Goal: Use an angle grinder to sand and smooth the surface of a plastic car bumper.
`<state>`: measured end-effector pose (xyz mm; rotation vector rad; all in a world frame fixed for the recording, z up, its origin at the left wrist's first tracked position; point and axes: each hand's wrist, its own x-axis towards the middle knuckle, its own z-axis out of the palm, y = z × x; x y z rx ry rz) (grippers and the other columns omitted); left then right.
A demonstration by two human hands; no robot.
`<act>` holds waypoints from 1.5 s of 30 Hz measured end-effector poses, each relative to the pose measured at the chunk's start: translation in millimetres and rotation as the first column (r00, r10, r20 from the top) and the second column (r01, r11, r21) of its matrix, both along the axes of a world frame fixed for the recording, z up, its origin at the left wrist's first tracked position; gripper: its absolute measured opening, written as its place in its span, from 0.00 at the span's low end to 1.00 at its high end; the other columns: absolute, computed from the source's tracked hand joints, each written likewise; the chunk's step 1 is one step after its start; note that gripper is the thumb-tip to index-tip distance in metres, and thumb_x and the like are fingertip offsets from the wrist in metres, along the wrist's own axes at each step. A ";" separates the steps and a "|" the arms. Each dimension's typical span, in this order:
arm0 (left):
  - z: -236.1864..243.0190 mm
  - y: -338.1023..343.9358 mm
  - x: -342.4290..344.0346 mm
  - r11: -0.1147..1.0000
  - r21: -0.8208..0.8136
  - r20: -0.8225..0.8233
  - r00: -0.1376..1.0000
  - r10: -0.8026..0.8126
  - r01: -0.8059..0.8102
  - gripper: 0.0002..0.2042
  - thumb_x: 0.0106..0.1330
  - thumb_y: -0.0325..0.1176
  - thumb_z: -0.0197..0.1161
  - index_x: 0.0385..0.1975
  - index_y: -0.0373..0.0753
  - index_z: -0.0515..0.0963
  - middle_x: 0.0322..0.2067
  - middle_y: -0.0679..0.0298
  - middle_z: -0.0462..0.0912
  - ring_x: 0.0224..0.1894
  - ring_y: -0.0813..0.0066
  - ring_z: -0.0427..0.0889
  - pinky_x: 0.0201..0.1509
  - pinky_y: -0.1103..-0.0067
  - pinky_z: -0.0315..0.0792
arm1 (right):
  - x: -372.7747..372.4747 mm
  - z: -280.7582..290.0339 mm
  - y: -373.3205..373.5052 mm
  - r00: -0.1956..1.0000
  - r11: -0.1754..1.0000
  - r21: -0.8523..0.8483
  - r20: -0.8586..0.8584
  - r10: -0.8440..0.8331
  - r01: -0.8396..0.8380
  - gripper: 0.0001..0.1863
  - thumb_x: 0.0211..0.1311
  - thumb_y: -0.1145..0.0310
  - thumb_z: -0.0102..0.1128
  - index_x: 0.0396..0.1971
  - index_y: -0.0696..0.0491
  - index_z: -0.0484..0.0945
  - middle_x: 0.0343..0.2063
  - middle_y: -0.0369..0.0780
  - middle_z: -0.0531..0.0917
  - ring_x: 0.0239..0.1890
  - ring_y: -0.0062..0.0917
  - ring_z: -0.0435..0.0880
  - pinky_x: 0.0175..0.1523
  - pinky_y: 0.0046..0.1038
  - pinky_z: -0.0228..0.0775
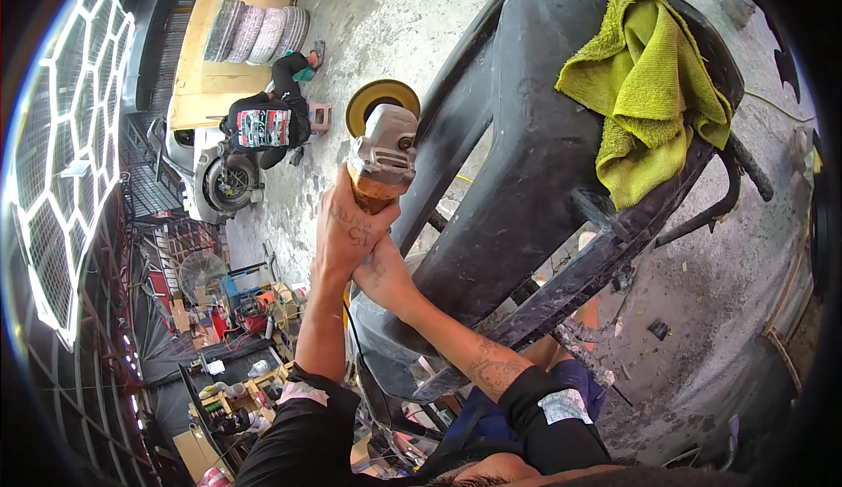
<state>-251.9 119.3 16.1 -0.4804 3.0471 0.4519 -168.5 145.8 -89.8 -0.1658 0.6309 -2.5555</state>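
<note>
Both of my hands grip an angle grinder [386, 149] with a grey metal head and an orange body. My left hand [351, 232] is wrapped around the body just below the head. Behind it, my right hand [384, 275] closes round the rear part, which the fingers hide. A round yellow disc [399, 92] sits on the head, beside the left edge of a large black car bumper [548, 127]. Whether disc and bumper touch, I cannot tell. A crumpled yellow-green cloth [645, 92] lies over the bumper's far right end.
A dark stand leg [702, 215] shows under the bumper. Another person [267, 123] crouches at the far left by a vehicle wheel [230, 182]. Tyres [254, 31] lie beyond on a wooden board. Tools and boxes crowd a shelf [241, 399] at the lower left.
</note>
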 end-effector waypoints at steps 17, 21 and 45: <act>-0.2 5.0 0.1 0.998 0.055 -0.053 0.999 -0.012 0.015 0.24 0.49 0.36 0.74 0.41 0.33 0.71 0.32 0.44 0.85 0.37 0.38 0.84 0.41 0.61 0.77 | -6.8 4.7 9.4 0.997 0.990 0.139 -0.071 -0.010 0.020 0.38 0.56 0.77 0.68 0.66 0.60 0.61 0.64 0.45 0.69 0.70 0.33 0.66 0.73 0.34 0.57; 0.6 6.2 -0.5 0.996 0.080 -0.087 0.995 0.039 -0.032 0.24 0.48 0.36 0.75 0.39 0.32 0.70 0.31 0.43 0.84 0.36 0.37 0.84 0.40 0.61 0.77 | -10.0 9.9 16.2 0.997 0.987 0.158 -0.068 0.027 -0.016 0.36 0.56 0.77 0.67 0.65 0.60 0.63 0.63 0.47 0.70 0.69 0.34 0.68 0.72 0.34 0.58; -0.7 2.6 -2.6 0.999 0.034 -0.020 1.000 -0.003 0.003 0.24 0.48 0.36 0.75 0.40 0.32 0.70 0.31 0.42 0.84 0.38 0.35 0.82 0.42 0.58 0.76 | -5.2 5.6 7.7 0.999 0.990 0.138 -0.024 0.023 -0.019 0.37 0.55 0.79 0.65 0.66 0.61 0.61 0.63 0.45 0.71 0.69 0.32 0.68 0.73 0.33 0.58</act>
